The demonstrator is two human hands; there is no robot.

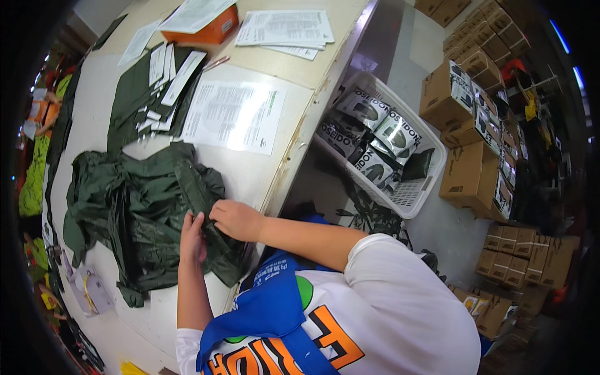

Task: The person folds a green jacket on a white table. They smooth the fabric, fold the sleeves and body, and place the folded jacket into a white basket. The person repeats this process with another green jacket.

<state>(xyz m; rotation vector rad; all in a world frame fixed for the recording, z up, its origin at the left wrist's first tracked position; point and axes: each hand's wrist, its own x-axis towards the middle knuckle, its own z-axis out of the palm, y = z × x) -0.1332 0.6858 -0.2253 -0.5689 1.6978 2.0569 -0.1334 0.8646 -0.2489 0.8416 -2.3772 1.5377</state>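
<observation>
A crumpled dark green garment (pixel 147 200) of thin, shiny fabric lies on the pale table (pixel 81 134) in front of me. My left hand (pixel 194 240) is at its near right part, thumb and fingers pinched on the cloth. Just to the right, my right hand (pixel 236 220) is closed on the same garment, its fingertips partly hidden in the folds. Some of the cloth hangs toward the table edge beside my apron. Behind it lies a folded dark green piece (pixel 134 103) with several white slips (pixel 181 78) on top.
Printed sheets (pixel 234 119) and a paper stack (pixel 284 28) lie farther back, near an orange box (pixel 206 30). Right of the table stands a white basket (pixel 431 181) of packaged goods; cardboard boxes (pixel 472 172) are stacked beyond. Scissors with yellow handles (pixel 89 290) lie at left.
</observation>
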